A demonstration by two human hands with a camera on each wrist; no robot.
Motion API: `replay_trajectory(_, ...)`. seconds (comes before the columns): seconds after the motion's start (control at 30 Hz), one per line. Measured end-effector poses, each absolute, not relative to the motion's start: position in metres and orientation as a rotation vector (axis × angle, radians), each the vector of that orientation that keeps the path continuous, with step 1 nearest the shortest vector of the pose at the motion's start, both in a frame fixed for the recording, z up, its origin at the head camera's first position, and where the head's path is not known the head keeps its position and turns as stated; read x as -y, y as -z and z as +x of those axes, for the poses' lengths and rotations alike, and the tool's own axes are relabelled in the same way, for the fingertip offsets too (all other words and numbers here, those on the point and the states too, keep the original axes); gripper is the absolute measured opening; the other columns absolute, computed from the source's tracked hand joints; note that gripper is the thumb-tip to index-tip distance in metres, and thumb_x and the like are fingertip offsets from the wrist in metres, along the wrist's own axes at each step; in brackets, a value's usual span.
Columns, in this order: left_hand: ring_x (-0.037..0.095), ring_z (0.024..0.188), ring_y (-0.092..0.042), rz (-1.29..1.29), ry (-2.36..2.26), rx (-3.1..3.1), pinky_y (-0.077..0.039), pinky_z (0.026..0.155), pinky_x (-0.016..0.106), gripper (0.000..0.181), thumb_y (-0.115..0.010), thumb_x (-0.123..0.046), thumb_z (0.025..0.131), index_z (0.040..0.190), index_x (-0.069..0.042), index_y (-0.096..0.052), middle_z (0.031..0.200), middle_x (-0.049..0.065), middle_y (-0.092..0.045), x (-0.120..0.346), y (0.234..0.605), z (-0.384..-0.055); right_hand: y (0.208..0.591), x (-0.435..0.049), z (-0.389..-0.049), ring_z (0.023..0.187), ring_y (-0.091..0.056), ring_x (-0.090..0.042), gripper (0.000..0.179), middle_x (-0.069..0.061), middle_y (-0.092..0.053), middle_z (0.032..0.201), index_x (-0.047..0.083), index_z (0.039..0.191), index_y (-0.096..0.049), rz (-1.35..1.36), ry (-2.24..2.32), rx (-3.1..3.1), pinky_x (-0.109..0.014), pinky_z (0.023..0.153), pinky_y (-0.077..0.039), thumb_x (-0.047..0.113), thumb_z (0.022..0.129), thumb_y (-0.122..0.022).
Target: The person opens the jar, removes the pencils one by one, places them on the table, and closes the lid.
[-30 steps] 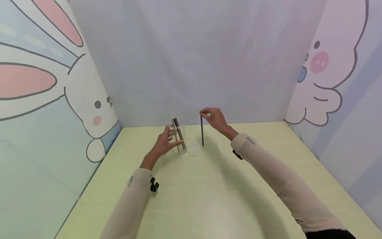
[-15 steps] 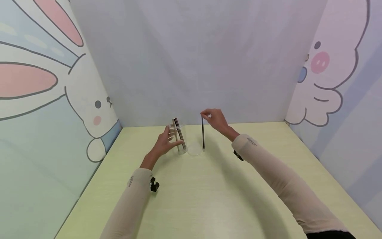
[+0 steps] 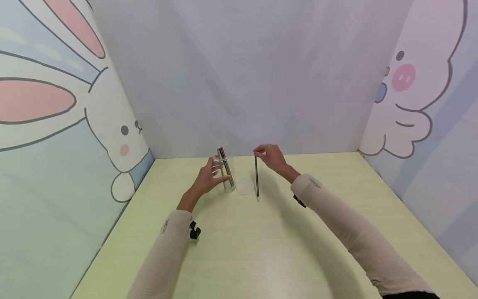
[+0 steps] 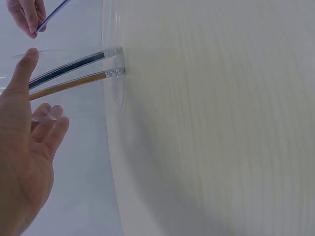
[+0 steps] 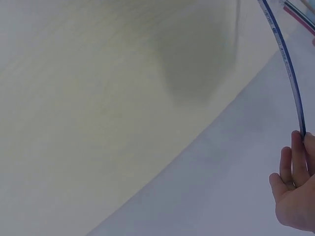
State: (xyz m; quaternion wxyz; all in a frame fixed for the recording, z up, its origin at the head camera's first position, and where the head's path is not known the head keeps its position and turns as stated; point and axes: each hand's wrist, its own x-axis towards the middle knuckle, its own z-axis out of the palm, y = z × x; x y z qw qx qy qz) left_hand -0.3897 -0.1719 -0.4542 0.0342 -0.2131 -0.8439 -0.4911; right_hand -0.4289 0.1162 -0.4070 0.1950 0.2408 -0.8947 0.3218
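Note:
In the head view my left hand (image 3: 206, 177) holds a clear round tube (image 3: 229, 189) at its side, thumb in front and fingers behind. Several pencils (image 3: 226, 168) lean inside it, their tops above the rim. The left wrist view shows a dark pencil (image 4: 69, 68) and an orange-brown pencil (image 4: 74, 85) with silvery ends at the tube's base. My right hand (image 3: 271, 158) pinches a dark pencil (image 3: 257, 176) by its top end, between thumb and fingertips. This pencil hangs nearly upright with its pale end down, and pale lettering runs along it in the right wrist view.
A clear round disc (image 3: 245, 186) lies on the pale wooden table (image 3: 239, 249) between the tube and the hanging pencil. A grey backdrop (image 3: 254, 83) stands behind the table, with cartoon-printed panels (image 3: 112, 124) on both sides.
My right hand has come down and slightly right, and the pencil's lower end is now nearer me, in front of the disc's level. The left hand and tube stay nearly still.

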Motion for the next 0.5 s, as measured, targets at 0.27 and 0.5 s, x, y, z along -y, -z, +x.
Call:
replay_trajectory(0.27, 0.033, 0.13, -0.046, -0.64, 1.495, 2.609, -0.043, 0.103, 0.052, 0.079, -0.079, -0.038, 0.079, 0.138, -0.018, -0.031, 0.138, 0.012, -0.049, 0.171, 0.455, -0.39, 0.429, -0.117, -0.429, 0.083, -0.067, -0.02, 0.012, -0.004, -0.073, 0.096, 0.008, 0.099, -0.074, 0.655, -0.91, 2.599, -0.039, 0.078, -0.053, 0.013, 0.09, -0.068)
replay_trajectory(0.5, 0.033, 0.128, -0.048, -0.639, 1.486, 2.6, -0.045, 0.102, 0.048, 0.072, -0.079, -0.035, 0.079, 0.132, -0.018, -0.033, 0.136, 0.015, -0.05, 0.169, 0.455, -0.392, 0.446, -0.114, -0.437, 0.083, -0.068, -0.018, 0.014, -0.004, -0.073, 0.093, 0.007, 0.098, -0.075, 0.599, -0.835, 2.722, -0.033, 0.067, -0.055, 0.016, 0.09, -0.068)
